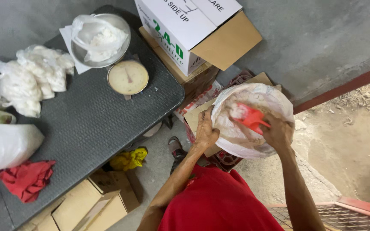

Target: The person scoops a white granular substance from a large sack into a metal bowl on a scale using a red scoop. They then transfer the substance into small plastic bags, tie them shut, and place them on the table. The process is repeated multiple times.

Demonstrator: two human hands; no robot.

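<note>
My right hand [277, 130] grips a red plastic scoop [249, 116] and holds it inside a large open white sack [275, 96] of pale powder or grain. The scoop carries some white material. My left hand [205, 130] grasps the sack's near left rim and holds it open. The sack rests on a dark red crate [225, 159] with cardboard under it. On the dark table [95, 124] to the left stands a dial scale [128, 77]; its metal pan holds a clear bag [99, 36] of white material.
Several filled white bags [33, 79] lie on the table's left, with a red cloth [26, 179] near its front edge. Cardboard boxes [185, 30] stack behind the sack; more boxes [93, 203] and a yellow rag [127, 159] lie on the floor. A metal grate [347, 218] is at the lower right.
</note>
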